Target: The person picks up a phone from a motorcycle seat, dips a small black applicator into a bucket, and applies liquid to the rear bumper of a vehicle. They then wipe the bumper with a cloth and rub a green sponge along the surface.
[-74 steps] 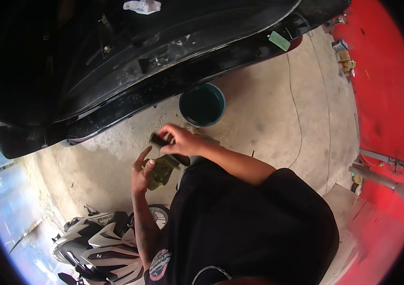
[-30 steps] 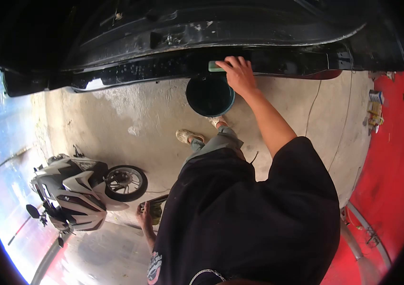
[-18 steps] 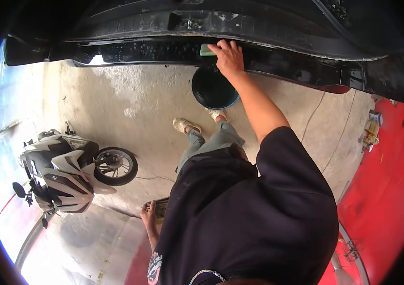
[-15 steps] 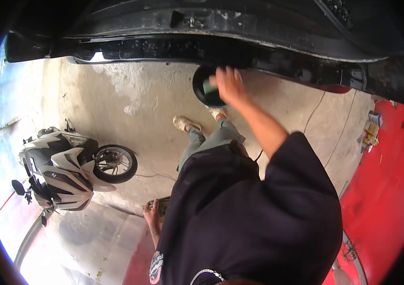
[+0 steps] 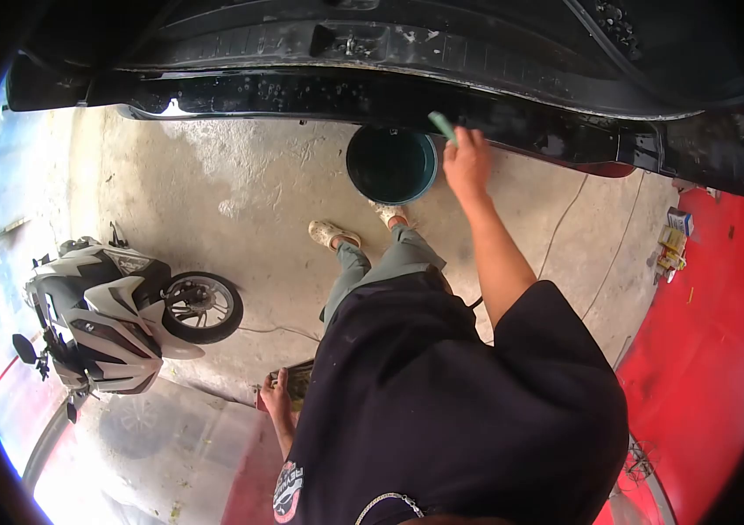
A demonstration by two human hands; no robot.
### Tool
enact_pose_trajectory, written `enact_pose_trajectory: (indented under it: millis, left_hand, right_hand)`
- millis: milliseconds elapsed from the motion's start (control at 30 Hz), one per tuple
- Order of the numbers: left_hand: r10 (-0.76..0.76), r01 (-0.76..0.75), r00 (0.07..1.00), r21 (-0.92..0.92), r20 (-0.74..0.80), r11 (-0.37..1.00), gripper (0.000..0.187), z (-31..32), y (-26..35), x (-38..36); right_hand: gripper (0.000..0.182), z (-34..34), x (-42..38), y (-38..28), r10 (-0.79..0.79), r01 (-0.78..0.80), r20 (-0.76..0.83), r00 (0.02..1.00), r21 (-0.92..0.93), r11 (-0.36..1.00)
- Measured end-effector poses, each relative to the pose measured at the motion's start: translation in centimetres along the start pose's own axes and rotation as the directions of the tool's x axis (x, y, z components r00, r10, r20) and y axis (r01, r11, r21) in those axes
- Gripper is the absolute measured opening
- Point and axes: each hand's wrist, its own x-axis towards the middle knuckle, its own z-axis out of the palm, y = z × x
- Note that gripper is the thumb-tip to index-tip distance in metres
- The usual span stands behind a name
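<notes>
My right hand (image 5: 467,160) is closed on a thin, flat green pad (image 5: 443,126). It holds the pad up close to the lower edge of a black car bumper (image 5: 319,94), which has pale spots and water drops on it. Just left of that hand, a dark round bucket (image 5: 392,166) stands on the floor under the bumper's edge. Down at my left side, my left hand (image 5: 277,399) is curled at the edge of a dark object (image 5: 300,380). My shirt covers part of that object, and I cannot tell what it is.
A white and black motorcycle (image 5: 118,319) stands to the left. Cables (image 5: 558,229) run over the concrete floor (image 5: 258,219). At the right, small boxes and packets (image 5: 672,248) lie by a red surface (image 5: 713,324). My feet (image 5: 333,234) are just behind the bucket.
My right hand has lifted the green pad out from over the bucket and moved right, up to the bumper's edge. My left hand stays at the dark object.
</notes>
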Motion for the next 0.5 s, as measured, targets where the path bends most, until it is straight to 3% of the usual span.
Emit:
enact_pose_trajectory:
  millis: [100, 167, 267, 367, 433, 467, 500]
  left_hand:
    - [0.044, -0.042, 0.999, -0.089, 0.018, 0.995, 0.046, -0.4, 0.8, 0.2]
    - [0.042, -0.042, 0.999, -0.057, 0.001, 0.997, 0.043, -0.3, 0.7, 0.3]
    - [0.028, -0.028, 1.000, -0.042, 0.000, 0.999, 0.042, -0.5, 0.3, 0.2]
    - [-0.003, 0.003, 1.000, -0.037, 0.016, 0.999, 0.042, -0.8, 1.0, -0.7]
    - [0.012, -0.011, 1.000, -0.044, 0.013, 0.999, 0.042, -0.7, -0.4, -0.7]
    - [0.022, -0.019, 0.999, -0.133, 0.023, 0.991, 0.042, -0.6, -0.2, -1.0]
    - [-0.005, 0.007, 1.000, -0.091, 0.028, 0.996, 0.042, -1.2, -0.6, -1.4]
  right_hand:
    - [0.035, 0.0, 2.3, 1.6, 0.111, -0.119, -0.112, 0.987, -0.063, 0.991]
    - [0.039, -0.4, 3.6, 0.4, 0.270, -0.273, -0.055, 0.961, -0.064, 0.960]
    - [0.046, 2.0, 4.4, -2.4, 0.382, -0.376, 0.055, 0.923, -0.085, 0.923]
    - [0.044, 4.4, 4.3, -6.9, 0.283, -0.284, 0.087, 0.955, -0.003, 0.959]
    - [0.041, 7.0, 3.7, -10.3, 0.100, -0.111, 0.135, 0.986, 0.072, 0.991]
    - [0.041, 7.9, 3.5, -12.2, -0.012, -0.012, 0.187, 0.982, 0.125, 0.992]
    - [0.042, 8.2, 2.4, -13.7, -0.115, 0.071, 0.242, 0.963, 0.181, 0.981]
